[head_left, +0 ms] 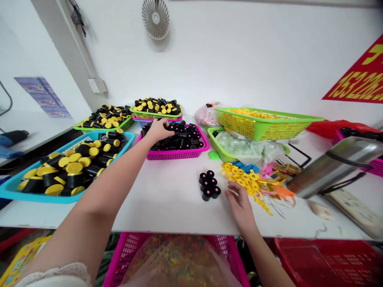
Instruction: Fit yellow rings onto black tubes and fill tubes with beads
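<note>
My left hand (160, 130) reaches into the magenta basket (176, 154) of black cylinders, its visible fingers apart over the pile. Many of these cylinders (191, 135) carry a small pink dot; whether a fingertip touches one is unclear. On the white table, several black cylinders (208, 182) stand upright in a tight cluster, pink dots facing up. Just right of that cluster, my right hand (239, 201) is open, with loosely bent fingers and nothing visible in it. Beyond its fingertips lie loose yellow plastic rings and small parts (243, 179).
At left, a blue basket (67, 199) holds black cylinders with yellow caps; similar green baskets (155, 115) stand behind. A green basket of yellow pieces (266, 127) sits at back right. A steel flask (332, 165) lies tilted at right. A magenta basket (119, 259) is below the table edge.
</note>
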The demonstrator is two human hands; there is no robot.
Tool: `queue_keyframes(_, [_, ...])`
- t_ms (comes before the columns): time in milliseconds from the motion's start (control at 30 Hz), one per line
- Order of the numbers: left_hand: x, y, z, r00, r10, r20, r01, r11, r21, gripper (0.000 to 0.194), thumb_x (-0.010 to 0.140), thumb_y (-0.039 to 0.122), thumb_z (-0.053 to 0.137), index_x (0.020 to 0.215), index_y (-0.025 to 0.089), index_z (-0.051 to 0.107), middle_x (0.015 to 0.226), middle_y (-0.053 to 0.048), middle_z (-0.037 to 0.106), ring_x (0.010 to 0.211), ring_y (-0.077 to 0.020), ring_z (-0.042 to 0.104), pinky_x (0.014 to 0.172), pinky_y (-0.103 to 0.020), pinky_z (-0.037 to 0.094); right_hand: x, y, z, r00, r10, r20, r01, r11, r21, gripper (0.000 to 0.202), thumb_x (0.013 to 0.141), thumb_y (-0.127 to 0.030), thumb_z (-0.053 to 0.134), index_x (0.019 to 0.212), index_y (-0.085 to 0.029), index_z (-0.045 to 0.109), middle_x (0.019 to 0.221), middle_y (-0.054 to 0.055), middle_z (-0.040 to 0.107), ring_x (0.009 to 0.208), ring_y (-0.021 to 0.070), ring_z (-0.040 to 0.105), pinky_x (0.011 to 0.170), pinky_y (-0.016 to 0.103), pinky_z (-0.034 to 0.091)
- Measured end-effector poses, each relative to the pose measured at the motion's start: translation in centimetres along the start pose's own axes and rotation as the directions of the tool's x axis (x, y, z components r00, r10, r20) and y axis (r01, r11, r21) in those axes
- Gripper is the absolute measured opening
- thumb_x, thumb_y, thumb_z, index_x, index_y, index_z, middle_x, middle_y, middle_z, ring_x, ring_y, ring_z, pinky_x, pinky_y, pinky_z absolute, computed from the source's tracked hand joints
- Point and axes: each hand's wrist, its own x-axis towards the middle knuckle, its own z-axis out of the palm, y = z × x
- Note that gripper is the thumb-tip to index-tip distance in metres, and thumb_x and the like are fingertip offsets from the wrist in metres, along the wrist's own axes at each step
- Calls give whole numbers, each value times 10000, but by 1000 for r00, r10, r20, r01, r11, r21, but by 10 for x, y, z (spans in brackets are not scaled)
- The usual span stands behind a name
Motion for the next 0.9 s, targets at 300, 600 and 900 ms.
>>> queue_keyframes(300, [-119,-3,-9,951,304,45,-296,945,-139,265,609,217,716,827,220,565,1056,-60,511,1260,-282,395,998,-362,430,-27,-40,8,898,-440,22,428,860,-279,219,886,-242,515,1101,-219,548,1184,119,535,1172,262,501,989,513,444])
queue_keyframes(600, [-163,-30,60,964,259,58,-224,910,-348,280,688,229,699,953,203,614,1064,-82,535,1111,-244,523,995,-373,440,-47,-86,112,727,-270,632,538,796,-278,394,906,-237,481,1293,-170,519,1357,144,479,1286,278,436,1087,482,399])
queue_keyframes(900, [-161,-38,63,953,267,147,-182,885,-428,401,787,435,685,1123,220,635,1121,-85,561,1078,-230,568,1027,-364,420,-20,-90,91,852,-198,485,289,950,-120,262,832,-254,593,1086,-188,586,1158,109,564,996,202,609,819,359,574])
